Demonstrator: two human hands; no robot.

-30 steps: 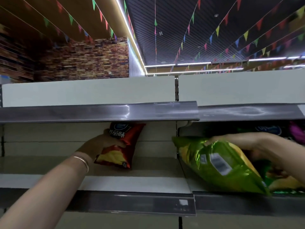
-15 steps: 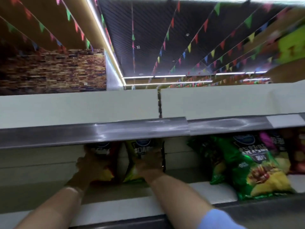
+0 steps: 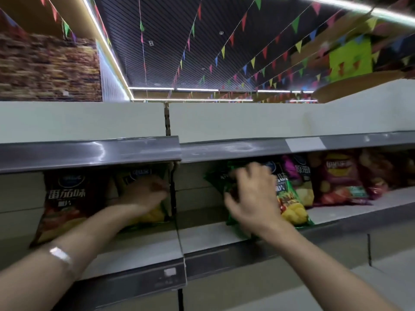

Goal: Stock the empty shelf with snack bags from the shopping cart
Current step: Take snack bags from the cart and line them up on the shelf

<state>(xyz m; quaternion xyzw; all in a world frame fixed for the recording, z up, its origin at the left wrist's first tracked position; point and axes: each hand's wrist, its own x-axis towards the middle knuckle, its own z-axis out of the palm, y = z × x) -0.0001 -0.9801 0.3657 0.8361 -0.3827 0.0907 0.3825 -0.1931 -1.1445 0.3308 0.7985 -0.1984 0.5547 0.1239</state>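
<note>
1. We see the shelf: flat pale metal boards in two bays, split by a slotted dark upright, with a glossy grey price rail along the front edge. A second shelf of the same build hangs above.
2. Right bay: a row of crinkled, glossy foil bags stands leaning back. The green bag sits at the row's left end, then a yellow-and-magenta bag, then a red bag. Further right is too blurred to tell.
3. Left bay: a dark red bag stands upright and leans on the back panel. Just right of it, a yellow-green bag stands against the upright.
4. Left hand lies over the front of the yellow-green bag, fingers pointing right. The blur hides whether they clamp the bag or only press it; we cannot tell.
5. Right hand covers the green bag's left half, fingers spread and bent over the foil, thumb low at the left edge. Motion blur hides whether it has closed on the bag.
6. A thin shiny bracelet sits on the left wrist.
</note>
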